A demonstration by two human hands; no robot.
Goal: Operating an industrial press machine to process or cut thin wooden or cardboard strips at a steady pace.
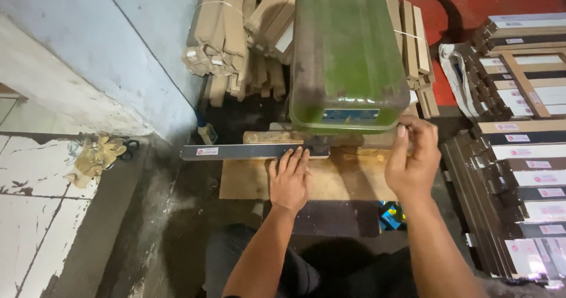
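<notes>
The left hand (pixel 289 180) presses flat, fingers together, on the dark strip (pixel 247 151) lying across the wooden surface (pixel 348 180) under the green machine (pixel 345 56), whose lower right edge the right hand (pixel 413 162) grips.

Bare forearms, no sleeves, dark trousers (pixel 306 271)

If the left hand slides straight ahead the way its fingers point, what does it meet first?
The left hand already has its fingertips on the dark flat strip; straight beyond that, probably the base under the green machine head, though depth is unclear.
</notes>
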